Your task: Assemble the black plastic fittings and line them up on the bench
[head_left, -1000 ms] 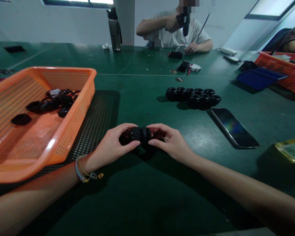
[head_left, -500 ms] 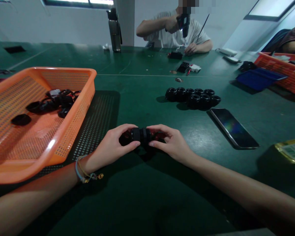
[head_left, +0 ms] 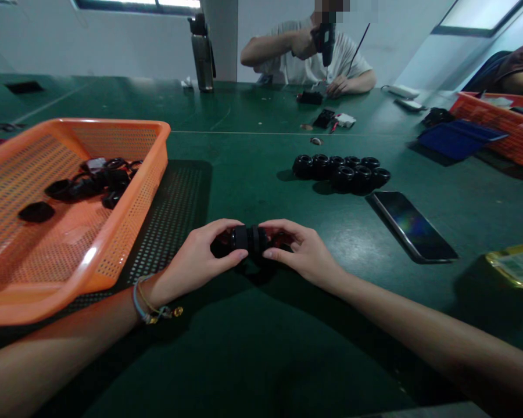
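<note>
Between my two hands, low over the green table, lies a black cylindrical fitting point(head_left: 248, 238) with a flat-sided left part and a ring at its middle. My left hand point(head_left: 211, 248) is closed on its left end, thumb in front and fingers behind. The right end is pinched the same way by my right hand point(head_left: 294, 247). My curled fingers partly hide both ends. Beyond the hands, to the right, several black round fittings point(head_left: 342, 177) with holes in their tops stand close together in two rows.
On the left stands an orange basket point(head_left: 157, 162) with several black parts point(head_left: 85, 184) inside. To the right lie a phone point(head_left: 414, 225) and a yellow-edged container point(head_left: 516, 266). Across the table a person holds a power tool point(head_left: 328, 43). A blue tray point(head_left: 457, 138) sits at the far right.
</note>
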The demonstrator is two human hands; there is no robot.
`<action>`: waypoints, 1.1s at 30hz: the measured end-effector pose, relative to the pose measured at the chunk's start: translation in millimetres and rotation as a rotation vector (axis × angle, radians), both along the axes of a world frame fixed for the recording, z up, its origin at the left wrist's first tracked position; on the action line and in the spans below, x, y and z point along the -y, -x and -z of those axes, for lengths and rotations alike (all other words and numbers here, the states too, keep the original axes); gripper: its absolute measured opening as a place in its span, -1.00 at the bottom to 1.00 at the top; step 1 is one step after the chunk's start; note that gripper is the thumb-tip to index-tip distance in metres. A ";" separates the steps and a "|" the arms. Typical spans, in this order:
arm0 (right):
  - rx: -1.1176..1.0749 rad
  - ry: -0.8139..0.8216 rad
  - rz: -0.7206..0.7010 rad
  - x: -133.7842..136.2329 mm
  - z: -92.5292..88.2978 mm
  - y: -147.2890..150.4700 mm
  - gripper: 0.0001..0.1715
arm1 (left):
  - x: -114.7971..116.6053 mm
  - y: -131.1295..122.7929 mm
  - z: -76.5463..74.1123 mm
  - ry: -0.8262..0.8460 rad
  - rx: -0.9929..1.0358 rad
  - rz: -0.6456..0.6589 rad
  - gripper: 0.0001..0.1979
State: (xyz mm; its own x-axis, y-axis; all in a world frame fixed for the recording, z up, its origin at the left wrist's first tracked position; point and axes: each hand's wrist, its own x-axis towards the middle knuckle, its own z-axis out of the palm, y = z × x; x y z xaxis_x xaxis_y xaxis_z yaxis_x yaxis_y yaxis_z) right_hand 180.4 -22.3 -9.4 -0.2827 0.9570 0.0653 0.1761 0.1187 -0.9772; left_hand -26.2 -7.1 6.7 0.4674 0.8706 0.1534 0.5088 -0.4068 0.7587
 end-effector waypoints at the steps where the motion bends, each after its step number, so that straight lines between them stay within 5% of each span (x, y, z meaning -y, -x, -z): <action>1: 0.002 0.001 0.000 0.0 -0.1 0.1 -0.60 | 0.0 0.0 0.2 -0.004 0.000 0.000 -0.63; 33: -0.046 0.002 0.009 0.0 1.6 0.1 -0.59 | 0.2 -0.2 -2.0 0.005 -0.006 0.008 -0.63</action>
